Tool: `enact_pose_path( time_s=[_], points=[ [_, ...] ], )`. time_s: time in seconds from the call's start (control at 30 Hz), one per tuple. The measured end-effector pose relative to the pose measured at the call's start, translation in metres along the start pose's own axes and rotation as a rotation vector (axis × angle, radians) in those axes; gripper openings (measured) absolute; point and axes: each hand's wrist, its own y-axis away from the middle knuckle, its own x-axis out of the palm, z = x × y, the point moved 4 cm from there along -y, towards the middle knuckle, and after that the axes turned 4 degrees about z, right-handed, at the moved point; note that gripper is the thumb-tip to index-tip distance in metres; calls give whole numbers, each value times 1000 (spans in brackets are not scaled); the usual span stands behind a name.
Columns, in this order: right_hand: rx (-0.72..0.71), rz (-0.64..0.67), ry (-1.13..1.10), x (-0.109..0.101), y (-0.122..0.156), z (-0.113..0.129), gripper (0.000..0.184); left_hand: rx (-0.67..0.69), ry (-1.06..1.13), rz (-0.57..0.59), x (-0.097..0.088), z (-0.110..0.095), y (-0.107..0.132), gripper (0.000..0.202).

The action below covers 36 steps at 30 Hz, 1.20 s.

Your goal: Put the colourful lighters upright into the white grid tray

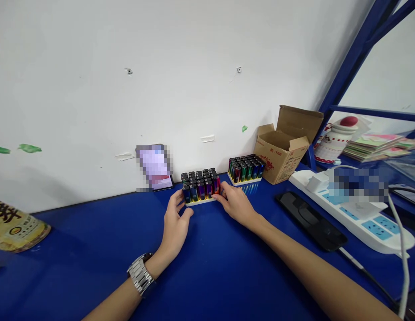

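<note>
Several dark, shiny lighters [201, 190] with metal tops and coloured lower parts stand upright in rows in a pale tray [202, 201] near the wall. My left hand [175, 223] is at the tray's left end. Its fingers curve beside the end lighters, and its thumb sticks out in front, apart from the fingers. At the opposite end, my right hand [236, 203] has its thumb and index finger closed around the right-hand front lighter [216, 183]. The other fingers of that hand are partly hidden behind.
A second tray of lighters [246, 170] stands beside an opened cardboard box [282, 145]. A tablet [156, 167] leans on the wall. To the right lie a black phone [310, 220] and a white power strip [354, 214]. A yellow canister [18, 227] is at far left.
</note>
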Motion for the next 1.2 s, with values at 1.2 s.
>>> enact_pose_path(
  time_s=[1.2],
  points=[
    [-91, -130, -491, 1, 3, -9, 12, -8, -47, 5, 1, -3, 2, 54]
  ],
)
